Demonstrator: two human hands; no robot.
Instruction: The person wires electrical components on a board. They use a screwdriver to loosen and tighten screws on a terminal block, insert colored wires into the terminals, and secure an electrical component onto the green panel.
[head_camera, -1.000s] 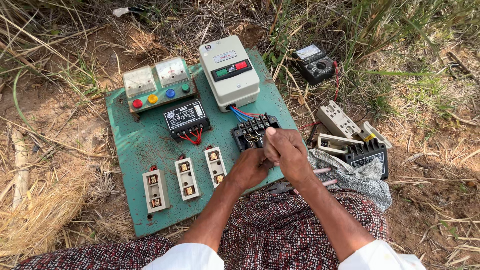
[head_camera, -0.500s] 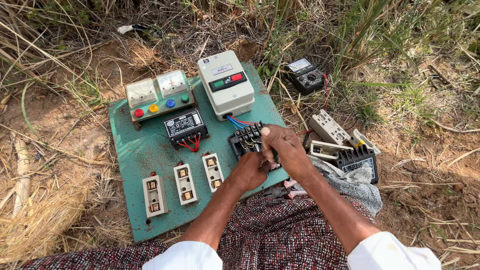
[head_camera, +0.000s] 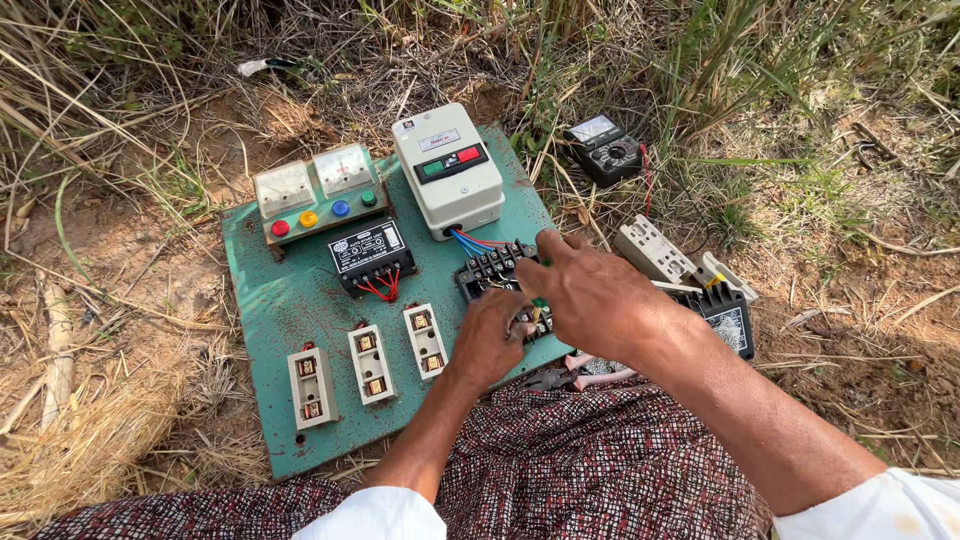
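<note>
Dry grass and bare soil surround a green board (head_camera: 290, 300) lying flat on the ground outdoors, with a patterned cloth at its near edge. On the board's right edge sits a black terminal block (head_camera: 492, 270). Left hand (head_camera: 492, 335) rests on its near side, fingers curled against it. Right hand (head_camera: 590, 290) covers its right part, fingertips pinching a small green-handled tool (head_camera: 540, 302) there.

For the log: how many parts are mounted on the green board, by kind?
Meters: 2
Pilot lamps: 4
Starter box: 1
Black relay: 1
White fuse holders: 3
Black terminal block, under both hands: 1
Total: 12
</note>
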